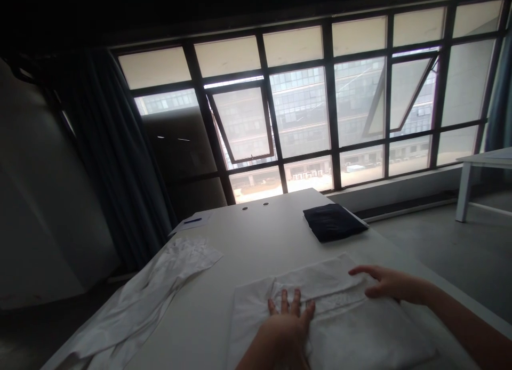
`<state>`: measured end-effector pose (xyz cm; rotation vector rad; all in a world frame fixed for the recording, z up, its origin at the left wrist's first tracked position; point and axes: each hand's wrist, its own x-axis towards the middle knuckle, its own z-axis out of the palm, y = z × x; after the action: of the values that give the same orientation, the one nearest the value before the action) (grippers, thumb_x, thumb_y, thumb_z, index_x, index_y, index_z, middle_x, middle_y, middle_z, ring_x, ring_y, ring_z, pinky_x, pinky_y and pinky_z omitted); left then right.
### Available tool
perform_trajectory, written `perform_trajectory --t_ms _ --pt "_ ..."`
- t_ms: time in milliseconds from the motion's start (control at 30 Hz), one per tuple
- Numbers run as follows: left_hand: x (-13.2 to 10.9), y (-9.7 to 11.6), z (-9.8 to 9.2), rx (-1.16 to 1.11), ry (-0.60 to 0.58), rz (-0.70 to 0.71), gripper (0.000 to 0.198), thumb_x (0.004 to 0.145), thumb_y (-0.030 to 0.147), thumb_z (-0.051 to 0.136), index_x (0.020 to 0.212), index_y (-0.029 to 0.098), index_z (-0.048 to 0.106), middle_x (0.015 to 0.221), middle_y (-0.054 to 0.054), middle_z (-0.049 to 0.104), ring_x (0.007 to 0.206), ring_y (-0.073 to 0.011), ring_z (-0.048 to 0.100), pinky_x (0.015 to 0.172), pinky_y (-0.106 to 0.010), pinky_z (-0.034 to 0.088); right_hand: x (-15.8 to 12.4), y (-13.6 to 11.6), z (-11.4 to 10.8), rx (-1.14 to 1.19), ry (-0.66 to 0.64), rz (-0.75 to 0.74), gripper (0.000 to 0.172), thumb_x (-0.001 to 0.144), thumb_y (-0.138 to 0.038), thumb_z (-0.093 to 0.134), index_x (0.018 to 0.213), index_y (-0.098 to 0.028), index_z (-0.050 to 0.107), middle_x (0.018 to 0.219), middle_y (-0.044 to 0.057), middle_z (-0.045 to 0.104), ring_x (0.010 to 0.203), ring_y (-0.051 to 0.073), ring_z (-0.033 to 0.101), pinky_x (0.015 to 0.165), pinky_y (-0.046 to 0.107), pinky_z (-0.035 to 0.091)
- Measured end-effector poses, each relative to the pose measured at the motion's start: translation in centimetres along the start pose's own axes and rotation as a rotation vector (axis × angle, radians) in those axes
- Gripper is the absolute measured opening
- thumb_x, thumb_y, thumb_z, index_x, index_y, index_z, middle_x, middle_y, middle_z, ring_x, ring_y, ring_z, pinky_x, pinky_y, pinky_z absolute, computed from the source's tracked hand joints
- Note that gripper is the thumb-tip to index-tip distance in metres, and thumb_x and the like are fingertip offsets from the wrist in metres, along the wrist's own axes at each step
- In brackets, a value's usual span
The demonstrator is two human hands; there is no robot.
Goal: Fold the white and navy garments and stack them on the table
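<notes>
A white cloth (340, 332) with folds and creases lies on the white table (240, 236) in front of me. My left hand (287, 322) rests on it with the fingers spread and pointing away from me. At the cloth's right part is my right hand (384, 284), thumb and fingers apart, touching the fabric; some of its fingers are hidden. Neither hand grips anything that I can see.
Another white cloth (148, 300) lies crumpled along the table's left side. A dark folded cloth (334, 222) is near the far right edge. Papers (200, 221) with a blue pen (192, 220) lie at the far left. A second white table (488, 158) stands at the right.
</notes>
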<state>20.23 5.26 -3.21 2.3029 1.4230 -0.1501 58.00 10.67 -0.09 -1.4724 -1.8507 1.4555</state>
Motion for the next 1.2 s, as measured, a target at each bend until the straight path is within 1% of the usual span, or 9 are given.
perform_trajectory --t_ms 67,133,233,333,433,633,767,900,1200 --pt "-0.9 0.3 -1.6 -0.026 -0.058 0.008 0.1 0.078 0.074 0.067 0.159 0.042 0.019 0.17 -0.012 -0.002 0.148 -0.0533 -0.009 0.102 -0.086 -0.006 -0.6 1.1 -0.1 0.115 -0.08 0.044 0.075 0.069 -0.037 0.076 0.141 -0.029 0.057 0.133 0.011 0.065 0.101 0.029 0.07 0.083 0.037 0.057" --pt "-1.9 0.8 -3.0 -0.053 -0.085 0.033 0.113 0.071 0.079 0.069 0.16 0.04 0.013 0.17 -0.012 -0.004 0.148 -0.0525 -0.011 0.103 -0.085 -0.007 -0.8 1.9 0.0 0.182 -0.08 0.0 0.078 0.068 -0.033 0.076 0.143 -0.029 0.056 0.138 0.01 0.063 0.113 0.031 0.066 0.092 0.037 0.054" --pt "-2.8 1.4 -4.3 -0.083 -0.086 0.093 0.133 0.058 0.084 0.073 0.161 0.037 0.005 0.17 -0.01 -0.006 0.149 -0.0527 -0.011 0.105 -0.085 -0.003 -0.7 2.4 0.6 0.11 0.044 -0.061 0.077 0.068 -0.03 0.073 0.143 -0.028 0.057 0.148 0.008 0.056 0.134 0.034 0.053 0.109 0.038 0.043" --pt "-3.0 1.6 -4.6 -0.072 -0.049 0.048 0.144 0.052 0.086 0.073 0.161 0.032 -0.004 0.17 -0.009 -0.006 0.149 -0.0523 -0.01 0.108 -0.083 -0.001 -0.5 2.3 1.1 0.014 0.127 -0.085 0.078 0.069 -0.031 0.07 0.146 -0.026 0.055 0.155 0.007 0.049 0.142 0.035 0.043 0.116 0.039 0.035" --pt "-2.8 1.1 -4.4 -0.057 -0.047 0.064 0.146 0.054 0.088 0.07 0.16 0.028 -0.01 0.169 -0.01 -0.008 0.148 -0.0504 -0.016 0.108 -0.083 -0.007 -0.7 1.9 1.1 0.082 0.081 -0.086 0.083 0.071 -0.033 0.07 0.15 -0.025 0.048 0.156 0.009 0.047 0.139 0.034 0.047 0.113 0.039 0.039" --pt "-2.1 0.1 -4.2 -0.046 -0.022 0.129 0.149 0.051 0.091 0.07 0.162 0.022 -0.002 0.169 -0.015 -0.006 0.15 -0.0495 -0.012 0.109 -0.078 -0.016 -1.8 0.5 1.3 0.34 0.028 -0.081 0.088 0.071 -0.043 0.076 0.152 -0.027 0.045 0.154 0.01 0.05 0.129 0.035 0.058 0.102 0.041 0.051" --pt "-2.1 0.1 -4.6 -0.057 0.036 0.189 0.141 0.058 0.094 0.062 0.163 0.017 0.008 0.168 -0.017 -0.007 0.152 -0.0408 -0.013 0.118 -0.064 -0.017 -2.7 -1.4 1.5 0.521 0.012 -0.183 0.083 0.072 -0.04 0.079 0.149 -0.027 0.049 0.157 0.01 0.046 0.13 0.034 0.057 0.104 0.043 0.05" --pt "-1.8 0.1 -4.9 -0.063 0.019 0.136 0.14 0.059 0.095 0.059 0.162 0.013 0.014 0.168 -0.019 -0.011 0.151 -0.0404 -0.018 0.119 -0.062 -0.016 -3.7 -4.3 1.5 0.59 -0.005 -0.185 0.082 0.072 -0.038 0.081 0.148 -0.027 0.05 0.158 0.01 0.044 0.13 0.034 0.058 0.105 0.044 0.05" --pt "-1.5 -0.2 -5.2 -0.086 -0.049 0.129 0.147 0.053 0.094 0.065 0.163 0.013 0.01 0.167 -0.018 -0.016 0.147 -0.0419 -0.026 0.117 -0.063 -0.019 -3.4 -12.6 2.7 0.641 -0.014 -0.18 0.091 0.067 -0.027 0.084 0.15 -0.023 0.046 0.128 0.011 0.07 0.109 0.03 0.07 0.096 0.042 0.056"
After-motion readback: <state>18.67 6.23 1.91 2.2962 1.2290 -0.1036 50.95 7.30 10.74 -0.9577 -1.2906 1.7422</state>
